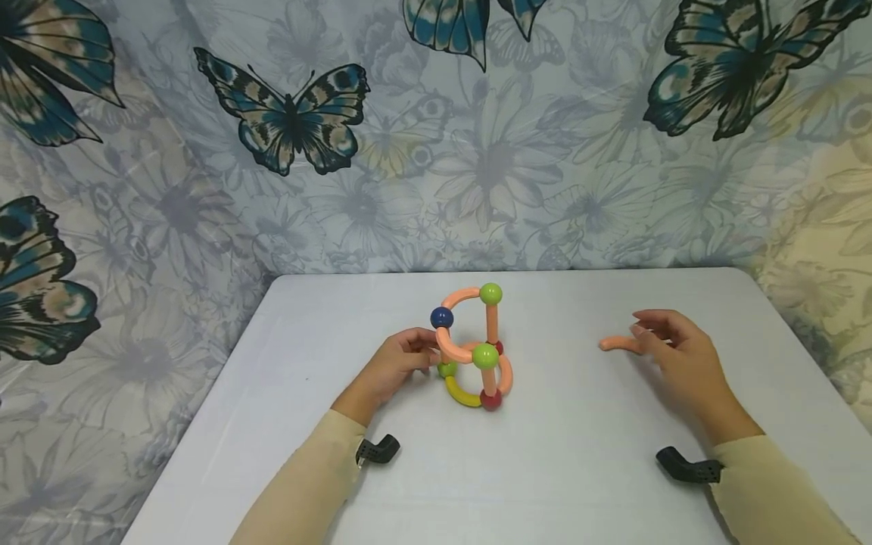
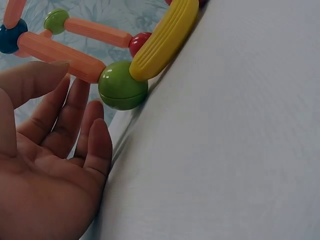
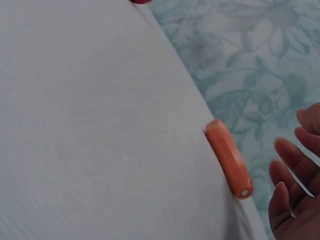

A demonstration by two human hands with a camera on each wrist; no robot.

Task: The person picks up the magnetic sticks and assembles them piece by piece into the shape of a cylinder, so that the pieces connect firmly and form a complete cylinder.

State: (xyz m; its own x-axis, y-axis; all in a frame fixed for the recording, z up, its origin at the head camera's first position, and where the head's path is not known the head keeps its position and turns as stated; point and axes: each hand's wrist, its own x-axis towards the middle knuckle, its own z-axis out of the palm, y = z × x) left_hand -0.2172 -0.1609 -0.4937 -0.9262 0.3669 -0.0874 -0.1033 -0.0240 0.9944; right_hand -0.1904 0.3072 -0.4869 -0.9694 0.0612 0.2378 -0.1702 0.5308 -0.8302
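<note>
A frame of magnetic rods and balls stands on the white table. Its lower ring has a yellow curved rod, a green ball, red balls and orange curved rods. Upright orange rods lead to an upper part with a blue ball and green balls. My left hand pinches the upright orange rod at the frame's left side, thumb in front and fingers behind. Off to the right, a loose orange curved rod lies beside my right hand, whose fingers are apart from it and loosely bent.
The white tabletop extends around the frame, its far edge against a butterfly-and-flower cloth. Black wrist devices sit at both sleeves, close over the table.
</note>
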